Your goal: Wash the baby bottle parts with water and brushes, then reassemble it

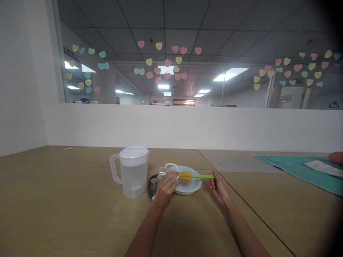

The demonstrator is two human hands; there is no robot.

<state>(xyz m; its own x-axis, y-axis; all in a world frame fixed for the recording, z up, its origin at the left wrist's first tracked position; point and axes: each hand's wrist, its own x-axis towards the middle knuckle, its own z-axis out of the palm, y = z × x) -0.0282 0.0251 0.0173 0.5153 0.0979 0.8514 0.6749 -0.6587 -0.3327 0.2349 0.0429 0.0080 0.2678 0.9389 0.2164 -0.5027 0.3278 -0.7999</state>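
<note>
My left hand (167,187) is closed around a clear, cylindrical bottle (164,171), which lies tilted on its side above the white bowl (197,189). A white curved loop (172,166) shows just behind my fingers; whether it belongs to the bottle I cannot tell. In my right hand (217,185) is the green handle of a bottle brush (186,176). Its yellow sponge head points left over the bowl, close to my left fingers. A dark round tray (149,191), partly hidden by my left hand, holds a small clear piece with a thin stem (153,185).
A lidded translucent pitcher (134,178) stands left of the tray, its handle to the left. To the right lie a green cloth (289,166), a white cloth (323,167) and a reddish round object (336,157). A white wall with a window (187,126) rises behind the table.
</note>
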